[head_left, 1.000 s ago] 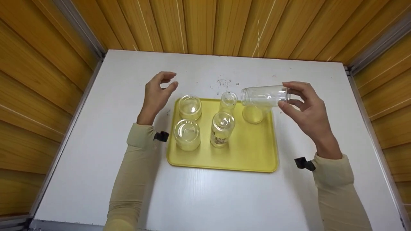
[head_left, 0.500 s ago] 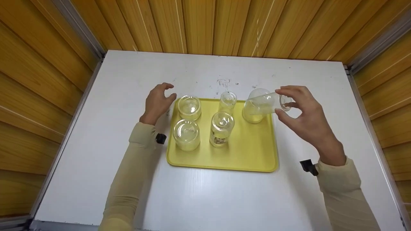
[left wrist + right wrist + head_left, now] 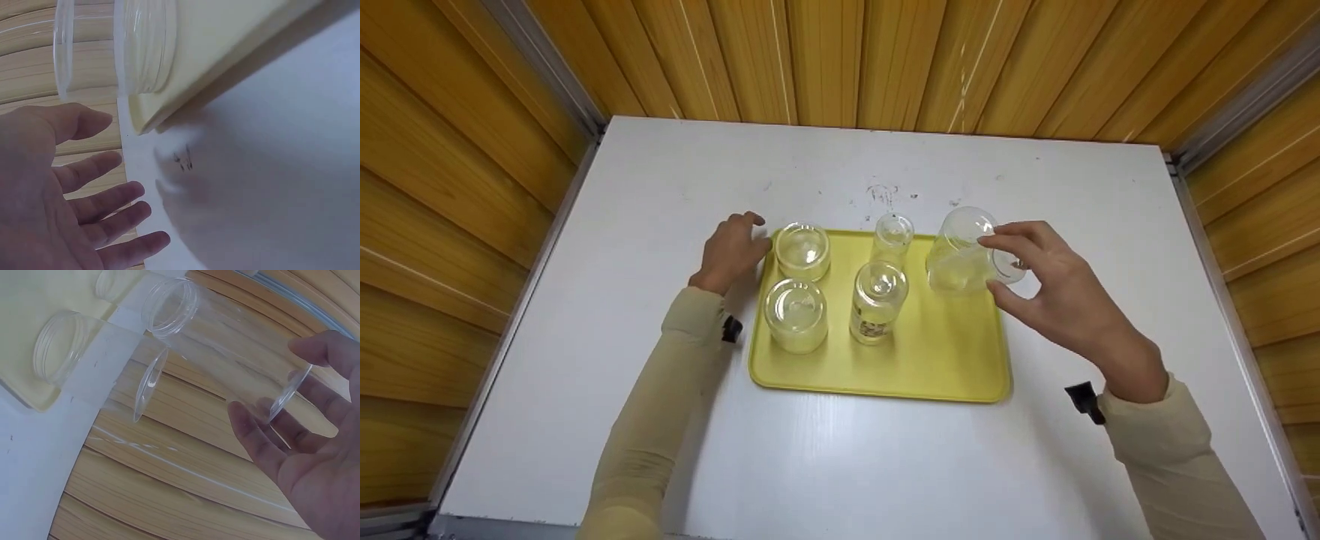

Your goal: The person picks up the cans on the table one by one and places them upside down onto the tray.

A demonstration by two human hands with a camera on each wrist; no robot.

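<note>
My right hand (image 3: 1061, 289) grips a clear, threaded-neck jar (image 3: 225, 343) near its base, thumb on one side and fingers on the other. The jar is tilted, its open mouth towards the yellow tray (image 3: 937, 367). In the head view it overlaps a clear jar (image 3: 969, 221) standing mouth-down at the tray's back right corner. By the tray's back left corner is my left hand (image 3: 731, 253), holding nothing, its fingers relaxed and spread in the left wrist view. Beside it a wide clear jar (image 3: 802, 251) stands mouth-down; whether hand and tray touch I cannot tell.
Also on the tray are another wide jar (image 3: 796, 315), a tall jar (image 3: 877, 304) with a dark printed mark, and a slim jar (image 3: 893, 238) behind it. A white table (image 3: 840, 465) bears the tray. Wood-patterned panels (image 3: 825, 60) rise around the table.
My right hand has lowered the jar towards the tray and turned its mouth downward. My left hand has come down towards the tray's back left corner.
</note>
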